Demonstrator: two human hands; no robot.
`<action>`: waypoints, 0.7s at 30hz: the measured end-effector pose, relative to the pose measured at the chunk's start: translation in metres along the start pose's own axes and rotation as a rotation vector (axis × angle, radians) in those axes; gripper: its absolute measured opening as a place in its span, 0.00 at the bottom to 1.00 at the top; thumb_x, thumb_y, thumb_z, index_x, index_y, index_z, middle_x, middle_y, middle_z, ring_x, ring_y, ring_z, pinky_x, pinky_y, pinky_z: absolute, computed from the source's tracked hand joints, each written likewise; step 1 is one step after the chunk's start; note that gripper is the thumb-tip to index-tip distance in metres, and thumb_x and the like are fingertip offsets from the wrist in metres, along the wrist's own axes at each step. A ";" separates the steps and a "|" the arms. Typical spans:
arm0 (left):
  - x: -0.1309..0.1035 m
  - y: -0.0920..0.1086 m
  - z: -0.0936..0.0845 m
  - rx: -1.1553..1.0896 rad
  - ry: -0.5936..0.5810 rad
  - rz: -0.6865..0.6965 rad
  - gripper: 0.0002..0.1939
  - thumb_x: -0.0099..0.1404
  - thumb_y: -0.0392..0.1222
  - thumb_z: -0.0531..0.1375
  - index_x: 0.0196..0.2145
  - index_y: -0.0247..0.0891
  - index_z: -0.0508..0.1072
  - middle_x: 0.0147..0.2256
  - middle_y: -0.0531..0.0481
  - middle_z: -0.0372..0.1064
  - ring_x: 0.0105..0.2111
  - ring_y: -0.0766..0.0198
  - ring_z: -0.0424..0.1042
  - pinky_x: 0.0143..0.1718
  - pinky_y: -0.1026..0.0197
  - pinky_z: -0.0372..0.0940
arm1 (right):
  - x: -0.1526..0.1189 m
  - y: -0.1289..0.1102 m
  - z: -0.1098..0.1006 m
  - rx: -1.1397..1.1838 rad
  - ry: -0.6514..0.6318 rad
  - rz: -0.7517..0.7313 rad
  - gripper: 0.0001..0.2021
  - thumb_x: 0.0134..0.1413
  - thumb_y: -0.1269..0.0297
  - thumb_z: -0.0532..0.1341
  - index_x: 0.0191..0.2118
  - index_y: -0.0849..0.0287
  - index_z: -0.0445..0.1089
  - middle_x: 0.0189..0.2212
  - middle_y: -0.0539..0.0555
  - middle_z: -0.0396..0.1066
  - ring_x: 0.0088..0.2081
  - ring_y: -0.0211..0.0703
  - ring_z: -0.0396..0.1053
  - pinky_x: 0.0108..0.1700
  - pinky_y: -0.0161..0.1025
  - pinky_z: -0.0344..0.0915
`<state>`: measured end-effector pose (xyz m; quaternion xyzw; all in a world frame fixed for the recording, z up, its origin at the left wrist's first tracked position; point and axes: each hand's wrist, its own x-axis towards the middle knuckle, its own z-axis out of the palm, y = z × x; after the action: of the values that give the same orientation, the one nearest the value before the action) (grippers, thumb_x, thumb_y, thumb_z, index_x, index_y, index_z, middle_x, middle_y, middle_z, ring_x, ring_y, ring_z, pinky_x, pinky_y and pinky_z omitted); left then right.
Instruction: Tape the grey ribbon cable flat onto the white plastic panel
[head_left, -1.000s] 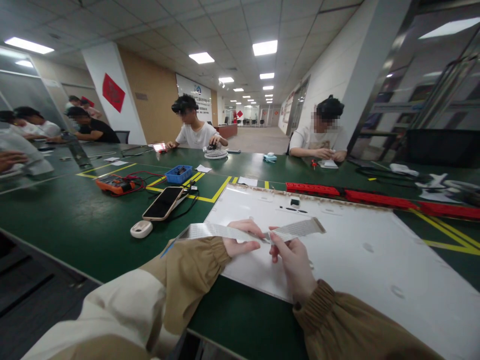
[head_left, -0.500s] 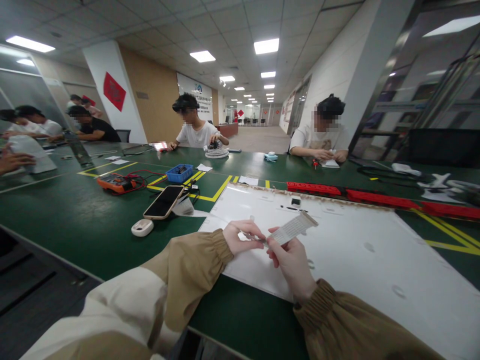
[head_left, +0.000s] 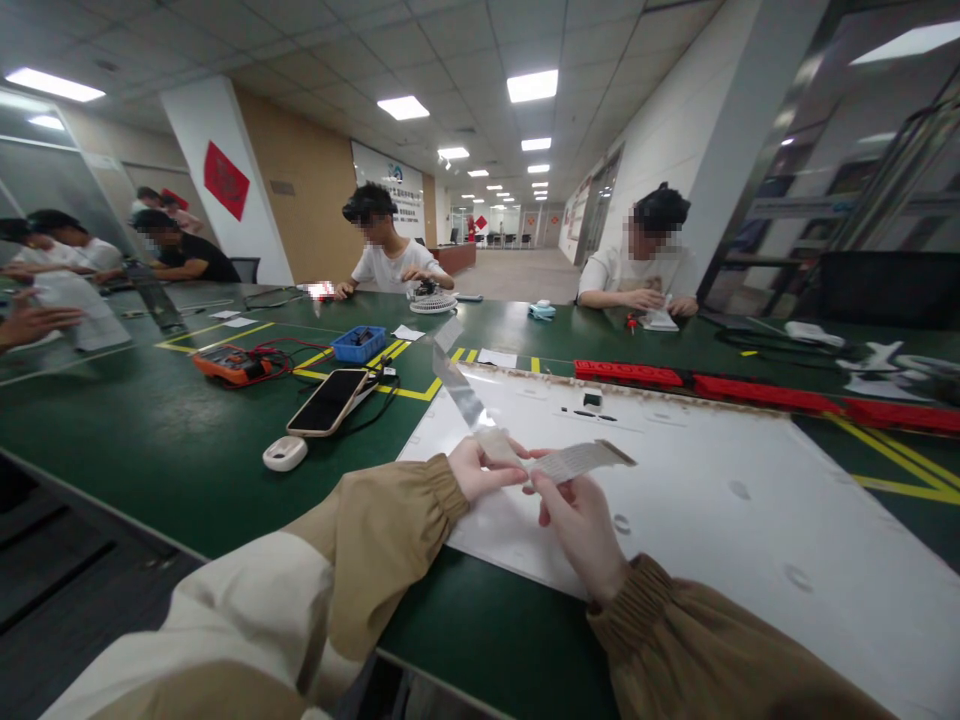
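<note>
Between my two hands is a flat ribbon cable (head_left: 579, 461), pale grey with fine lines and a darker strip at its right end. My left hand (head_left: 486, 468) pinches its left part, from which a long shiny strip rises up and to the left. With thumb and fingers closed, my right hand (head_left: 577, 515) grips the cable near its middle. Both hands hover over the near left part of a large white panel (head_left: 690, 500) lying on the green table. How the strip joins the cable is hidden by the fingers.
Left of the panel lie a phone (head_left: 328, 402), a small white case (head_left: 285, 454), a blue bin (head_left: 359, 344) and an orange multimeter (head_left: 229, 364) with red leads. Red strips (head_left: 765, 393) line the panel's far edge. Across the table sit co-workers, one behind a small white fan (head_left: 433, 302).
The long strip, earlier lying leftward toward the phone, now stands up and away from my left hand. The cable's right end has dipped slightly. Both hands keep nearly the same place.
</note>
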<state>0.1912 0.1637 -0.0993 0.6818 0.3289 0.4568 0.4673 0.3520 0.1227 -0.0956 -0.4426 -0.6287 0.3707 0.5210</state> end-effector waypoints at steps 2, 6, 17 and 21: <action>0.002 -0.001 -0.002 -0.011 -0.012 0.002 0.24 0.50 0.50 0.68 0.40 0.29 0.74 0.31 0.44 0.75 0.32 0.60 0.74 0.38 0.60 0.68 | -0.001 -0.006 -0.001 -0.046 0.012 -0.040 0.13 0.54 0.56 0.57 0.33 0.61 0.71 0.28 0.53 0.69 0.21 0.36 0.62 0.20 0.33 0.60; 0.004 -0.004 -0.005 0.106 -0.015 0.041 0.21 0.51 0.51 0.67 0.36 0.30 0.76 0.30 0.43 0.75 0.31 0.59 0.74 0.34 0.60 0.68 | -0.002 -0.015 -0.004 -0.111 0.016 -0.127 0.18 0.55 0.54 0.55 0.20 0.59 0.67 0.30 0.55 0.70 0.28 0.40 0.65 0.23 0.33 0.60; 0.003 -0.003 -0.004 0.209 -0.080 0.238 0.19 0.56 0.54 0.62 0.28 0.33 0.76 0.27 0.45 0.70 0.29 0.60 0.70 0.34 0.59 0.66 | -0.001 -0.001 -0.007 -0.133 0.119 -0.036 0.26 0.56 0.48 0.54 0.14 0.59 0.65 0.19 0.53 0.69 0.27 0.42 0.66 0.32 0.37 0.59; 0.007 -0.001 -0.006 0.229 -0.059 0.263 0.21 0.56 0.57 0.61 0.26 0.34 0.74 0.28 0.45 0.70 0.30 0.60 0.69 0.35 0.58 0.66 | -0.007 -0.008 -0.008 -0.259 0.083 -0.153 0.23 0.59 0.52 0.53 0.16 0.58 0.63 0.16 0.50 0.64 0.22 0.39 0.63 0.29 0.36 0.56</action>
<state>0.1882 0.1724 -0.0974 0.7806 0.2729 0.4535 0.3324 0.3591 0.1134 -0.0889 -0.4718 -0.6810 0.2272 0.5119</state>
